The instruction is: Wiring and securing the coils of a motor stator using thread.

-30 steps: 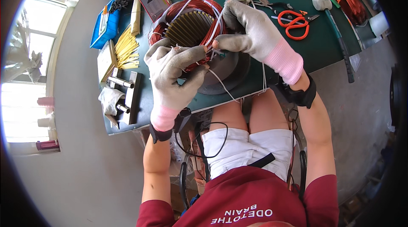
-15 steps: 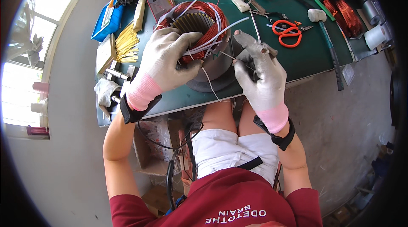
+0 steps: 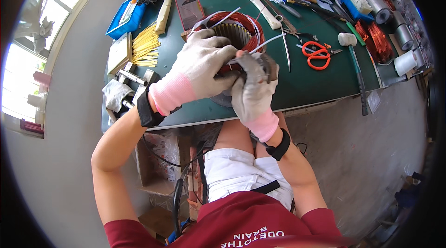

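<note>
A motor stator stands near the table's front edge, its red copper winding bulging round the top and yellow strips lining the slots inside. White sleeves poke out of the coil. My left hand, in a pale glove with a pink cuff, is closed over the near left side of the winding. Against its fingertips, at the front of the coil, my right hand is closed too, wearing a matching glove. What the right fingers pinch is hidden. The white cord seen earlier cannot be made out.
Right of the stator lie a pointed metal tool, orange-handled scissors and a white-headed mallet. A phone leans behind it. Yellow strips and a blue tray are on the left. Wire spools line the far right.
My right hand has moved left from beside the stator to the front of the winding, meeting my left hand. The thin strand between the hands is now hidden. The whole view has shifted slightly.
</note>
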`<state>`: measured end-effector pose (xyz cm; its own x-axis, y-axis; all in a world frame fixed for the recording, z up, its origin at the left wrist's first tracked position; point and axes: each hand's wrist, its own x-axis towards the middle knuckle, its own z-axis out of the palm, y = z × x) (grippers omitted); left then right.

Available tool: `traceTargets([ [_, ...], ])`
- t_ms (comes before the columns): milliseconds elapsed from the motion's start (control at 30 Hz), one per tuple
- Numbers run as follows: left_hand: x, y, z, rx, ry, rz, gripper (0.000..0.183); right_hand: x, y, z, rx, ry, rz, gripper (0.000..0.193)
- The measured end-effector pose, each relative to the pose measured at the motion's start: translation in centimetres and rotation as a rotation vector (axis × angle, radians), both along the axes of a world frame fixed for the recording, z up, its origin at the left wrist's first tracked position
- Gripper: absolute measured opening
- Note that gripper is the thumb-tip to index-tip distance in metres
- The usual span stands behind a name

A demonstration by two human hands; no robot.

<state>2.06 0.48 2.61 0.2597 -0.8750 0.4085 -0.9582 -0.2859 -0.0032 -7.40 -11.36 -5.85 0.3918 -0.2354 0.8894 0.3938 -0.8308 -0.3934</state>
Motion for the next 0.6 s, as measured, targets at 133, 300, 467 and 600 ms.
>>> traceTargets([
  [133,-1.0,0.5,0.1,-0.051,-0.14,0.195,0.064,-0.2,-1.4,2.1,0.251,-0.043,0.243,0.041],
  [300,-3.0,0.8,-1.0,-0.307,-0.263,0.3,0.085,0.8,-1.7,7.7,0.534,0.29,0.806,0.03],
  [467,-3.3,0.3,-1.1,-0.186,-0.108,0.198,0.055,-2.1,-4.3,2.5,0.458,0.238,0.311,0.02],
  [600,-2.8,-0.6,-1.5,-0.165,0.152,0.124,0.029,-3.4,-3.8,-1.8,0.198,0.266,0.208,0.038],
])
